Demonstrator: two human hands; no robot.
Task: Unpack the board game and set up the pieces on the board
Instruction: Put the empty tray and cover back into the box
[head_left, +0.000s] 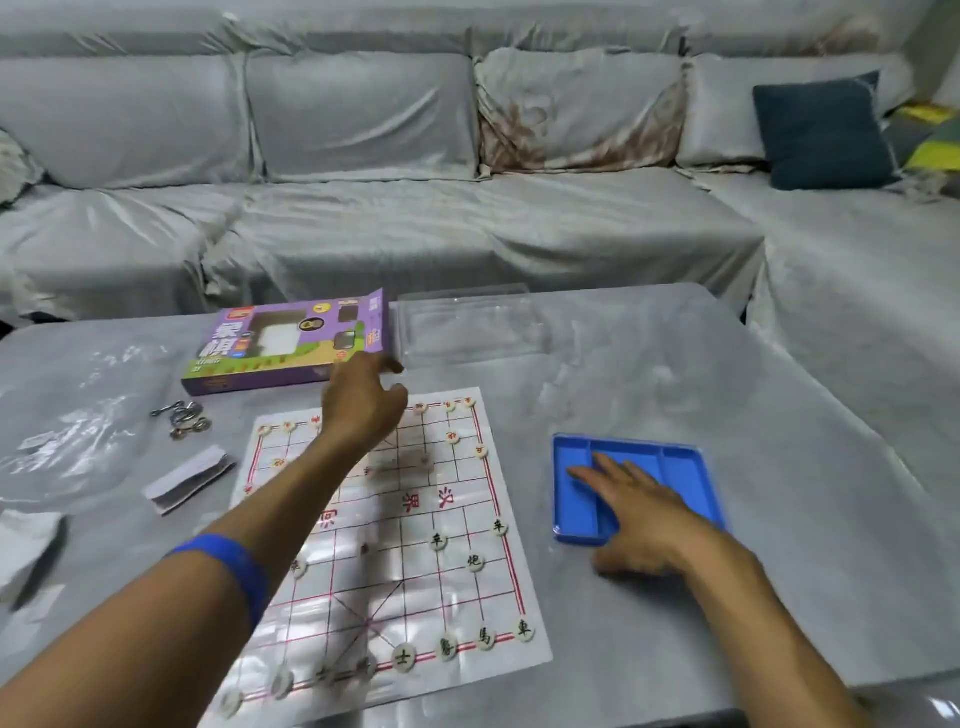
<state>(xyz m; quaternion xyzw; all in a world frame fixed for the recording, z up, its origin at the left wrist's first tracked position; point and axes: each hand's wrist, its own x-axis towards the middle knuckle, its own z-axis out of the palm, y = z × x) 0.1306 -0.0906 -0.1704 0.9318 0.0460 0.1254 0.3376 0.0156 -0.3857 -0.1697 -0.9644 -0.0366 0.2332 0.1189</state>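
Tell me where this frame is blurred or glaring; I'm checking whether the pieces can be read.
Head view: motion blur smears the left hand and the board centre beneath it; near-right pieces read sharply; glare whitens the plastic bag; wide-angle bending curves the sofa.

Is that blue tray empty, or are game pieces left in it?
Apparently empty: the blue tray shows bare compartments, though the right hand covers part.

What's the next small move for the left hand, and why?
Probably lower the left hand onto the far rank of the board to place or straighten a piece there. It hovers over that rank's middle, fingers curled; whether it holds a piece is unclear. The blue tray looks empty under the flat right hand, so little seems left to unpack.
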